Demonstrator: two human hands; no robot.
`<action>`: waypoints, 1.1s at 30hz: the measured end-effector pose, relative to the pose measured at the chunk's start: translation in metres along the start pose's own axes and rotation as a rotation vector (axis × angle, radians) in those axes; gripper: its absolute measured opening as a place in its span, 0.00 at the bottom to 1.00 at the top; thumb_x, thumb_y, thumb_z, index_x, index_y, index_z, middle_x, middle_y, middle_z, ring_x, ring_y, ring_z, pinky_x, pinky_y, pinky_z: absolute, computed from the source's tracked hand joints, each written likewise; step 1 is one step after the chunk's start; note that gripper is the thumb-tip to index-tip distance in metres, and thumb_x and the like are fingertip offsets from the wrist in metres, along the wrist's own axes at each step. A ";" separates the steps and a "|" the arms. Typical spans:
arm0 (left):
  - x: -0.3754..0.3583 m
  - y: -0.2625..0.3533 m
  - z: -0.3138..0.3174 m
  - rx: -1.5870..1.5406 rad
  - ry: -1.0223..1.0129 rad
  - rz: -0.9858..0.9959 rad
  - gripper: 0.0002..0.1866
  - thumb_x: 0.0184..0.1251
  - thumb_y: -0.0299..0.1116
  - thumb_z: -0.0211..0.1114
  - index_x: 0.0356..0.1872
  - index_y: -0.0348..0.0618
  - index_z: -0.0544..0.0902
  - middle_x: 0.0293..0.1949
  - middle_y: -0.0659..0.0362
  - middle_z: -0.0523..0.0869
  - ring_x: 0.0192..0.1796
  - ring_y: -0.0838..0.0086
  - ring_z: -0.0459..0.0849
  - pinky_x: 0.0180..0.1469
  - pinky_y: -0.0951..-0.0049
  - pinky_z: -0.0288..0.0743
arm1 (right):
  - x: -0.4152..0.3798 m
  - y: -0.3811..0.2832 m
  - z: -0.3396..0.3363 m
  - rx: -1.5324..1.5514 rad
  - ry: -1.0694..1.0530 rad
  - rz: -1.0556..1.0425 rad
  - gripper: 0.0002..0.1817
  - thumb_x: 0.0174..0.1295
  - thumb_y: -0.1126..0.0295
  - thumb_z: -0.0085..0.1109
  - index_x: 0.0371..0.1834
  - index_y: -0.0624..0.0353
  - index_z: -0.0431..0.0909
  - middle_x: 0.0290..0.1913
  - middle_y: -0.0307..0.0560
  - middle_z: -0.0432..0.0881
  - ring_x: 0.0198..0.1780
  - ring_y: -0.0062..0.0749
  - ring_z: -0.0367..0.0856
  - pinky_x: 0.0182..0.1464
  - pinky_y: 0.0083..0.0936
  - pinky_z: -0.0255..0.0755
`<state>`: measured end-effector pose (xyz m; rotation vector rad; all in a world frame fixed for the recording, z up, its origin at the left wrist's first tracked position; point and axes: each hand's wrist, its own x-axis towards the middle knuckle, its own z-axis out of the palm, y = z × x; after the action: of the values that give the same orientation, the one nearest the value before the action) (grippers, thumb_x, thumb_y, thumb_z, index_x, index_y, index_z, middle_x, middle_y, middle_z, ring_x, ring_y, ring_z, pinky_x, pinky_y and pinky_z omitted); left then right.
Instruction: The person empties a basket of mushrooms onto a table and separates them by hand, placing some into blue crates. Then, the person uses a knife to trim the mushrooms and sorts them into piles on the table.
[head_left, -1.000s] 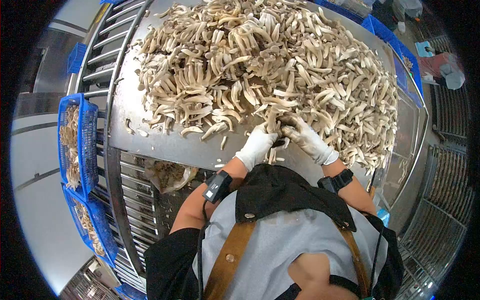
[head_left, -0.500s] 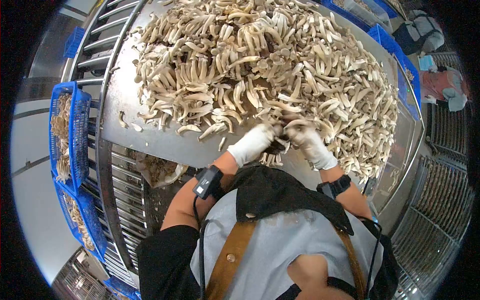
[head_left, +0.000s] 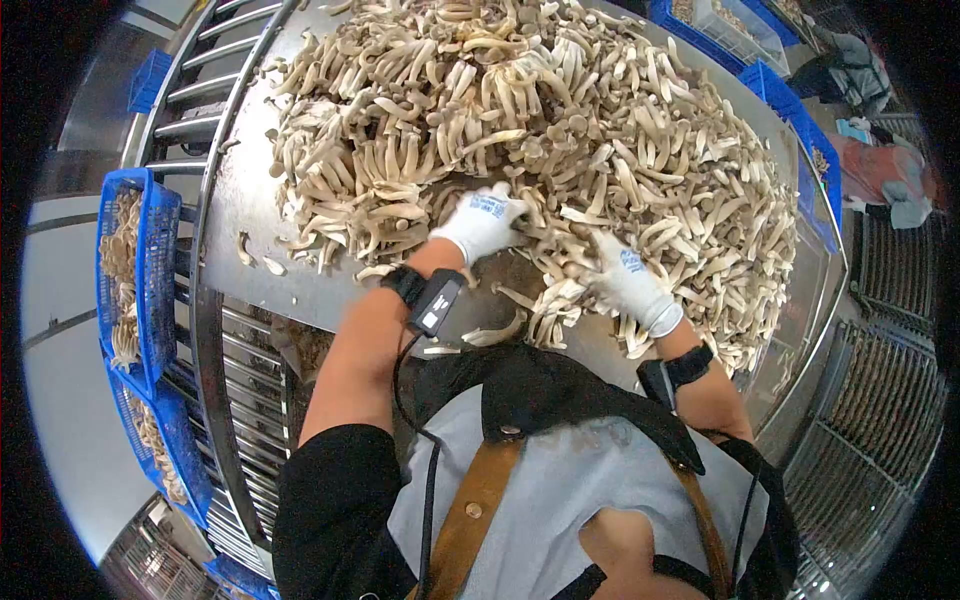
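Note:
A large heap of pale mushrooms [head_left: 400,160] with long stems and grey-brown caps covers the metal table [head_left: 235,205]. My left hand [head_left: 482,222], in a white glove, reaches into the heap's near edge, its fingers curled around mushrooms [head_left: 531,208]. What lies inside its grip is partly hidden. On the other side, my right hand [head_left: 628,282], gloved too, rests on the near mushrooms with its fingers apart; the fingertips are slightly blurred. Between my hands and body lie loose mushrooms [head_left: 497,330] and a small cluster [head_left: 553,312].
Blue baskets [head_left: 158,270] holding mushrooms stand on a metal roller rack [head_left: 205,90] to the left. More blue crates [head_left: 770,88] line the far right side. Two people [head_left: 885,175] are at the upper right, near metal racks [head_left: 865,400].
My hands, close together near my body before, have moved apart. The left has gone forward into the heap; loose mushrooms now show on the table where the hands were.

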<state>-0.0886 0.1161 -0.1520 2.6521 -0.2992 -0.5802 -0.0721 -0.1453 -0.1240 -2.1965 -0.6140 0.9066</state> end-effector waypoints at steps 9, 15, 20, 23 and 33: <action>0.005 0.045 0.075 -1.374 0.175 -0.237 0.22 0.64 0.37 0.67 0.55 0.34 0.77 0.40 0.56 0.84 0.46 0.77 0.80 0.51 0.73 0.75 | 0.002 0.005 0.004 0.829 0.398 0.069 0.22 0.67 0.67 0.60 0.59 0.68 0.71 0.48 0.42 0.80 0.49 0.24 0.77 0.55 0.21 0.72; -0.009 0.047 0.030 -0.726 0.131 -0.199 0.37 0.56 0.47 0.71 0.64 0.36 0.72 0.57 0.39 0.80 0.62 0.51 0.79 0.65 0.61 0.70 | 0.036 -0.018 -0.061 -0.010 -0.298 0.085 0.45 0.55 0.48 0.70 0.68 0.69 0.64 0.67 0.67 0.70 0.68 0.53 0.70 0.70 0.35 0.61; 0.047 0.007 -0.002 -0.458 0.432 -0.251 0.36 0.53 0.38 0.72 0.62 0.31 0.71 0.54 0.36 0.78 0.58 0.46 0.77 0.64 0.59 0.70 | 0.140 0.028 -0.061 -0.311 0.331 -0.022 0.40 0.55 0.60 0.71 0.68 0.66 0.66 0.59 0.62 0.76 0.59 0.48 0.77 0.63 0.31 0.69; 0.067 0.002 -0.004 -1.003 0.308 -0.155 0.39 0.54 0.37 0.73 0.68 0.38 0.69 0.65 0.45 0.74 0.64 0.55 0.76 0.66 0.63 0.69 | 0.153 0.022 -0.043 0.572 0.155 -0.200 0.39 0.57 0.68 0.67 0.71 0.66 0.62 0.64 0.61 0.73 0.65 0.45 0.73 0.68 0.31 0.65; -0.009 0.116 -0.002 -0.864 0.440 0.206 0.35 0.49 0.28 0.70 0.63 0.40 0.73 0.69 0.41 0.66 0.73 0.51 0.65 0.70 0.62 0.64 | 0.004 0.007 -0.022 0.466 0.391 -0.372 0.28 0.69 0.66 0.54 0.71 0.58 0.60 0.62 0.51 0.73 0.55 0.37 0.75 0.56 0.31 0.72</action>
<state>-0.1091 0.0155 -0.0969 1.8082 -0.1363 -0.0146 -0.0519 -0.1568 -0.1191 -1.6957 -0.5302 0.3613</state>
